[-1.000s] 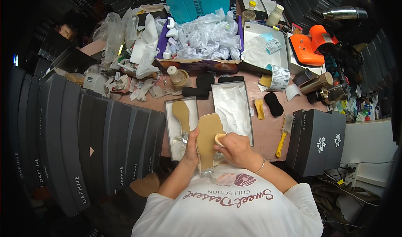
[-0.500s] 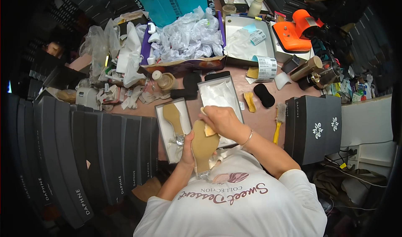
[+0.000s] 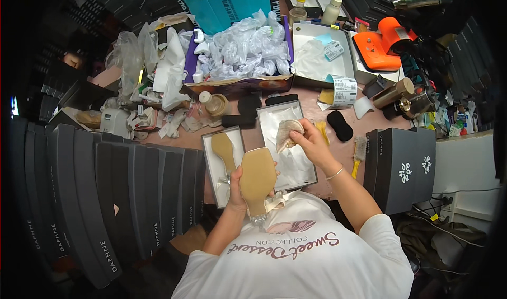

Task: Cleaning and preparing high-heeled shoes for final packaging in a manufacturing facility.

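My left hand (image 3: 236, 193) grips a sandal (image 3: 257, 175) in front of my shirt, its tan sole turned up and its clear heel toward me. Pale straps hang beside the heel. Held up just beyond the sole's toe end, a crumpled, off-white cloth pad (image 3: 288, 133) is pinched in my right hand (image 3: 312, 141); it is apart from the sandal. The matching sandal (image 3: 223, 149) lies sole up in a grey-rimmed shoebox tray (image 3: 209, 168). To its right, a second tray (image 3: 310, 184) contains white tissue paper, partly covered by my right hand.
At right lie a yellow-handled brush (image 3: 358, 156), a black oval pad (image 3: 339, 126) and a yellow cloth piece (image 3: 321, 132). Dark shoeboxes (image 3: 105, 193) line the left, more shoeboxes (image 3: 398, 167) the right. Behind stand a box of crumpled plastic bags (image 3: 240, 83), a lidded jar (image 3: 215, 104) and an orange device (image 3: 377, 53).
My right hand has lifted the cloth pad off the sole and moved it up and right. The sole now faces up more fully. The whole view has shifted slightly.
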Action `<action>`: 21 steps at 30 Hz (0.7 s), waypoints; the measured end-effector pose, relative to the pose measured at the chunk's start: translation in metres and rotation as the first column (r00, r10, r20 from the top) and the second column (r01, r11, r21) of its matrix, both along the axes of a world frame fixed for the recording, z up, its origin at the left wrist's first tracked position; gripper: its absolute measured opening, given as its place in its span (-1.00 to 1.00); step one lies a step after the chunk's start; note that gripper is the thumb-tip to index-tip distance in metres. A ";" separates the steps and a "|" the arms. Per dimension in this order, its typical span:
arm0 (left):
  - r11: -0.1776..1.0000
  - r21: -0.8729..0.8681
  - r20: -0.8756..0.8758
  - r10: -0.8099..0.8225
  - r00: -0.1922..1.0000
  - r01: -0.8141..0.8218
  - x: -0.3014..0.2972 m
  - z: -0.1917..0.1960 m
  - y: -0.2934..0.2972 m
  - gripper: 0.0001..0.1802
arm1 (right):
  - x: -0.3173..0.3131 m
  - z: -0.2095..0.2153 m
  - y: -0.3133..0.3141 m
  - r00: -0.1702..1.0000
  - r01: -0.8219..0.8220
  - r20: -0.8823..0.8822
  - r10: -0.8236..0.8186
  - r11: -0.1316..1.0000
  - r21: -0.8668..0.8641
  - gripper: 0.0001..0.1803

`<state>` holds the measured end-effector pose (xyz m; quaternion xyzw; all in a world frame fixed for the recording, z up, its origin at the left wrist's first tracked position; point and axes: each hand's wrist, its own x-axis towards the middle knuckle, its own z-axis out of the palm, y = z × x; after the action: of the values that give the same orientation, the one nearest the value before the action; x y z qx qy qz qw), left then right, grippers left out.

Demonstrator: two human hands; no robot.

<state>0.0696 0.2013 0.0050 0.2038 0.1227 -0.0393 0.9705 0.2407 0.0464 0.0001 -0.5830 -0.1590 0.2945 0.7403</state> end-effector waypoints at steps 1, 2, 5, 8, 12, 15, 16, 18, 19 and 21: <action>1.000 -0.008 -0.004 0.016 1.000 -0.016 0.002 -0.001 0.001 -0.15 | -0.001 -0.003 -0.004 1.000 -0.011 0.019 0.011 1.000 0.001 -0.86; 0.999 -0.014 -0.006 0.033 0.999 -0.033 0.003 -0.002 0.002 -0.15 | -0.003 -0.005 -0.005 0.999 -0.023 0.040 0.023 1.000 0.003 -0.87; 1.000 -0.014 0.015 0.021 1.000 -0.020 0.005 -0.004 0.004 -0.15 | -0.016 0.002 -0.009 0.979 -0.061 0.185 0.084 0.990 -0.127 -0.80; 1.000 -0.006 0.011 0.024 1.000 -0.024 0.012 0.002 0.004 -0.16 | -0.028 0.014 -0.001 0.986 -0.166 0.017 0.166 0.986 0.002 -0.79; 0.998 -0.013 -0.018 0.057 0.998 -0.057 0.013 -0.001 0.005 -0.20 | -0.033 0.009 0.007 0.949 -0.183 -0.236 0.207 0.976 0.120 -0.78; 0.998 -0.001 -0.066 0.067 0.996 -0.067 0.009 -0.005 0.009 -0.24 | -0.036 0.007 0.014 0.868 -0.220 -0.423 0.262 0.965 0.145 -0.77; 0.997 0.002 -0.094 0.074 0.993 -0.074 0.008 -0.005 0.008 -0.24 | -0.038 0.008 0.017 0.825 -0.246 -0.488 0.285 0.959 0.144 -0.76; 0.995 0.007 -0.120 0.097 0.988 -0.097 0.005 -0.006 0.011 -0.24 | -0.036 0.002 0.017 0.814 -0.302 -0.478 0.330 0.943 0.136 -0.76; 0.994 0.009 -0.120 0.106 0.987 -0.106 0.003 -0.006 0.011 -0.22 | -0.035 -0.001 0.018 0.807 -0.335 -0.471 0.356 0.933 0.132 -0.76; 0.990 0.012 -0.143 0.141 0.980 -0.141 0.001 -0.008 0.013 -0.22 | -0.032 0.003 0.024 0.862 -0.400 -0.354 0.362 0.916 -0.037 -0.77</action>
<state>0.0709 0.2143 -0.0034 0.1919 0.2062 0.0151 0.9594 0.2085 0.0700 0.0033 -0.5199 -0.1249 0.5393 0.6505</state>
